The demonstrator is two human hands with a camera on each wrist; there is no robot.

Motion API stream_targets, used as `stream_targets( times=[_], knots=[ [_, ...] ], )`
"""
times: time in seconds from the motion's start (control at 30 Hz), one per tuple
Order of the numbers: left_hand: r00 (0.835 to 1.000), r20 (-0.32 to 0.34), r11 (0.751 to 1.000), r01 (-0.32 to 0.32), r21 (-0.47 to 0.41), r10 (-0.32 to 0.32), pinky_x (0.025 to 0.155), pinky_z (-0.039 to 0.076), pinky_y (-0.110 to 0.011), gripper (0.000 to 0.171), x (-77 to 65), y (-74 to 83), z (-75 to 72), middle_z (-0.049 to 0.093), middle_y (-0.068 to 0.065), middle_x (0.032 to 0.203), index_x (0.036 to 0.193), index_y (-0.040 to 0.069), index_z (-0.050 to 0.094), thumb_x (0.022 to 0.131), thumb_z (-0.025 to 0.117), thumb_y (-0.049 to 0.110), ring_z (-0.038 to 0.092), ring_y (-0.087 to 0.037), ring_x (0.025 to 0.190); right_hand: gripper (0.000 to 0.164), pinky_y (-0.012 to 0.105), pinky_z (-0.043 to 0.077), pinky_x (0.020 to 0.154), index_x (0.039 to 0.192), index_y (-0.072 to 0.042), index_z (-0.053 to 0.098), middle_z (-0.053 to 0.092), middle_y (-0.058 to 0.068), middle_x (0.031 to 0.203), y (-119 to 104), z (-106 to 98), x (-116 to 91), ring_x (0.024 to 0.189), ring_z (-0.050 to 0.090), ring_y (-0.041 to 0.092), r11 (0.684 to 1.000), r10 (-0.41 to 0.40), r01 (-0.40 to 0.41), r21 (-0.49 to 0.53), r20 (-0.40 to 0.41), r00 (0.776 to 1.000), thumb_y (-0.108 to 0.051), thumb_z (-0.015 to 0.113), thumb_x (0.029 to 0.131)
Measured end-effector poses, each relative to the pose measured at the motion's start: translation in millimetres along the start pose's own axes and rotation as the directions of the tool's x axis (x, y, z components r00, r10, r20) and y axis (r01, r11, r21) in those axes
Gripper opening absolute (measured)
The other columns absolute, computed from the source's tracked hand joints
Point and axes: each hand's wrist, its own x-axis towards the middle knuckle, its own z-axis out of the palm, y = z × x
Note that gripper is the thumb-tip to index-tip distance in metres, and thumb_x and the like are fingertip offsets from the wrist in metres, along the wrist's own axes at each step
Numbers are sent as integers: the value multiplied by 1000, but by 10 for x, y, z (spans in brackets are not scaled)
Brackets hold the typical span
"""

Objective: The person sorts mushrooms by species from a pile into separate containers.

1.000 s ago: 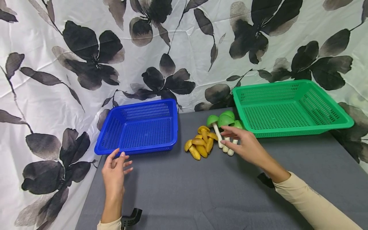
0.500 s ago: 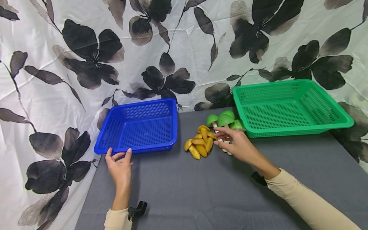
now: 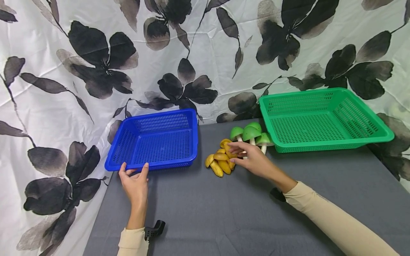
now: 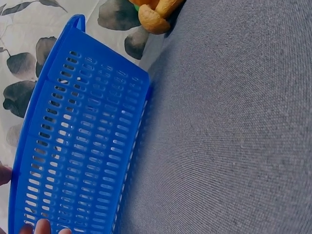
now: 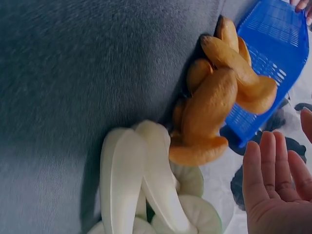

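Head view: the left hand (image 3: 135, 185) is holding the near rim of the blue basket (image 3: 163, 145), which is standing at the left of the grey surface (image 3: 205, 217). The right hand (image 3: 252, 160) is hovering at the right of the yellow mushrooms (image 3: 224, 165), its fingers apart and gripping nothing. That pile is lying between the two baskets. The green mushrooms (image 3: 251, 134) are lying just beyond the right hand, beside the left wall of the green basket (image 3: 302, 126); whether they are touching it cannot be told. Both baskets are showing bare floors. The step in hand appears to be steadying the blue basket while positioning over the yellow pile.

Left wrist view: one digit is meeting the rim and other fingertips (image 4: 43, 227) are lying against the slotted wall; the rest of the hand is falling outside the frame.

Right wrist view: the fingers are extending nearly straight, well clear of the yellow mushrooms. In this inspector's judgement, the next move is calling for lowering the right hand and closing on a single mushroom without disturbing its neighbours.
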Motion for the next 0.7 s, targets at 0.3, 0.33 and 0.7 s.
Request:
stream_targets(
  times=[0.3, 0.33, 0.7],
  knots=[
    [1000, -3, 998, -10, 58, 10, 56, 48, -15, 87, 0, -9, -3, 57, -7, 117, 154, 15, 35, 85, 83, 36, 60, 0, 64, 56, 53, 52, 98, 139, -2, 59, 65, 18, 131, 82, 177, 185, 117, 63, 34, 1000, -17, 17, -2, 46, 999, -5, 80, 87],
    [1000, -4, 998, -12, 59, 12, 57, 48, -15, 87, -1, -11, -2, 57, -7, 117, 154, 15, 35, 85, 84, 36, 60, 0, 65, 57, 52, 52, 98, 139, -3, 59, 64, 18, 132, 92, 194, 198, 117, 63, 33, 1000, -14, 14, -4, 50, 999, -4, 80, 86],
    [1000, -24, 996, -15, 86, 17, 62, 45, -17, 87, -16, -33, -2, 58, -4, 116, 154, 17, 37, 84, 84, 38, 61, -10, 74, 48, 43, 54, 93, 127, -3, 68, 68, 11, 122, 185, 306, 309, 108, 64, 25, 984, -39, 53, -169, 82, 996, -5, 85, 82]
  ],
)
